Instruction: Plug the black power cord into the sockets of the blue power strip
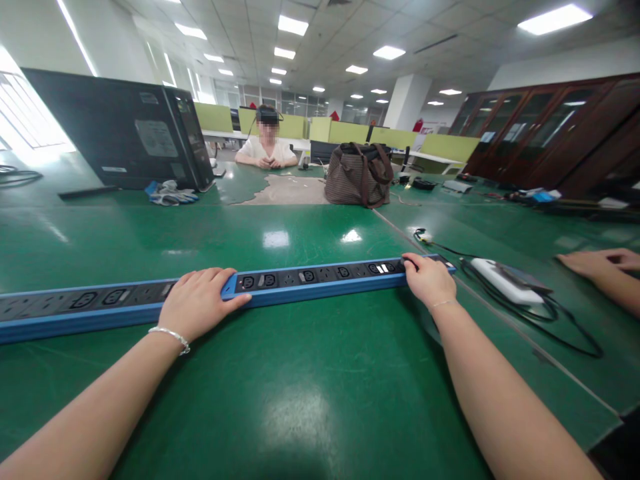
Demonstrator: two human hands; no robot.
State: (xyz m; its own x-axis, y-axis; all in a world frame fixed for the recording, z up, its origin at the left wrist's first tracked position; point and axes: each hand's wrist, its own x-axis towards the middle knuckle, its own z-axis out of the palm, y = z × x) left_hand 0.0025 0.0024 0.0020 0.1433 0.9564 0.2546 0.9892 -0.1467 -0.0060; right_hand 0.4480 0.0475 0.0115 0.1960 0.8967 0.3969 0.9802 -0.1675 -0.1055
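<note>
A long blue power strip point(320, 288) with a black face and several sockets lies across the green table point(300, 373), running off the left edge of the view. My left hand point(197, 301) lies over it left of centre, gripping it with the fingers on the far side and the thumb along the near side. Near the strip's right end, my right hand point(429, 279) has its fingers curled at a small black part on the face. That part is mostly covered by the fingers.
A black computer case point(125, 133) and gloves point(171, 193) stand at back left, a brown bag point(357, 177) at back centre. At right are a white adapter point(505, 281) with cables and another person's hands point(595, 263). A person point(267, 143) sits opposite.
</note>
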